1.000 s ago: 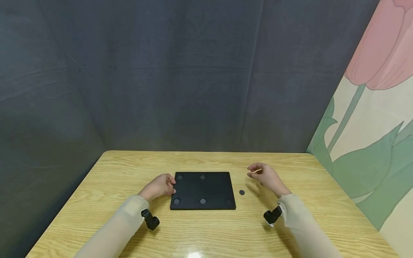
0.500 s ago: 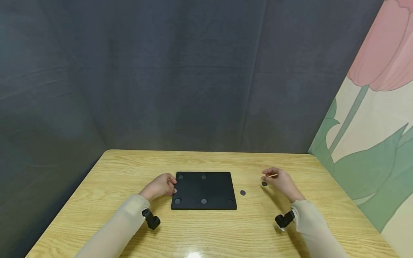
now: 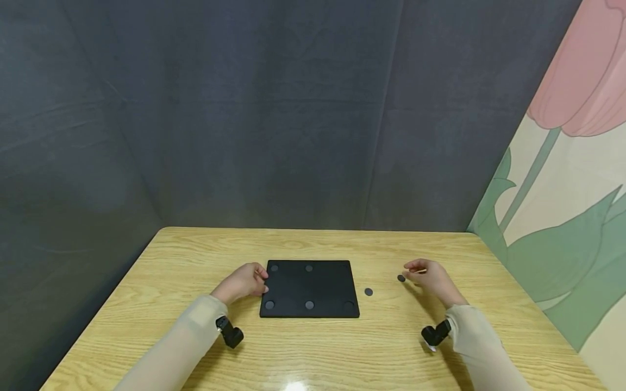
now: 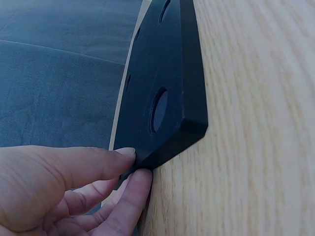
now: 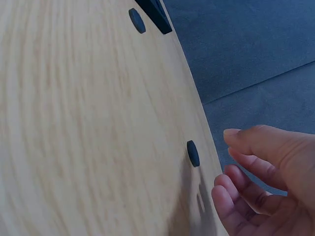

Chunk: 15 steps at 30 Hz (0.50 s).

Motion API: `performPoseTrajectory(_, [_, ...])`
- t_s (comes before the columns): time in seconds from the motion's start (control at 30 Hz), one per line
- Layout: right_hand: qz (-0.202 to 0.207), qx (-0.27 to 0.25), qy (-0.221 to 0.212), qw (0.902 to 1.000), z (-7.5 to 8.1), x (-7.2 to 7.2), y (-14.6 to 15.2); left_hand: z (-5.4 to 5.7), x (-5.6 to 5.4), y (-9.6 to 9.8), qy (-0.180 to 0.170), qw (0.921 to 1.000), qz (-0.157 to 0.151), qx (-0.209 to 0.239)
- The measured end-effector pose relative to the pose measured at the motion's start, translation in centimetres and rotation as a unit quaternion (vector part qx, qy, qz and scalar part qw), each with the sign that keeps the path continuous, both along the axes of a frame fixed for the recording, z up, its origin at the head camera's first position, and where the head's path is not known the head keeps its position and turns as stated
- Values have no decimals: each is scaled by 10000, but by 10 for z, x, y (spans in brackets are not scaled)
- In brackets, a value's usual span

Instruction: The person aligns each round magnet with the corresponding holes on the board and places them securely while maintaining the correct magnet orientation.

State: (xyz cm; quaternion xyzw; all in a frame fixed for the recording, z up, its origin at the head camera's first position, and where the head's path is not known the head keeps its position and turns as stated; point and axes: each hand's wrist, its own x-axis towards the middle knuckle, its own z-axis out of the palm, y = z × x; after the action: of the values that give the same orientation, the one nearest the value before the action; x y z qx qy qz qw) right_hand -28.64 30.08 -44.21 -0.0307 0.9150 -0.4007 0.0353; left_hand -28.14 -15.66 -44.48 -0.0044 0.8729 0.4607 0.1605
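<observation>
1. Left hand (image 3: 244, 281): pinching board's left edge, thumb on top face, finger at the side.
2. Board (image 3: 289, 287): black, lies mid-bench; four grey discs (image 3: 309, 305) sit in round recesses, two at left, two mid.
3. Inner disc (image 3: 369, 291): on bench (image 3: 313, 353), just right of board, apart from it.
4. Outer disc (image 3: 401, 278): on bench, farther right, near the right fingertips, not touching.
5. Right hand (image 3: 431, 277): released, fingers loosely bent, just right of outer disc.
</observation>
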Motion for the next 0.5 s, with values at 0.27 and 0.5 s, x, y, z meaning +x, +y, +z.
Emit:
performPoseTrajectory(0.27, [68, 31, -174, 9998, -7, -1, 2, 0, 0, 1, -18, 10000, 5, -31])
performPoseTrajectory(0.5, [16, 32, -255, 9997, -8, -1, 0, 2, 0, 1, -40, 10000, 21, 29])
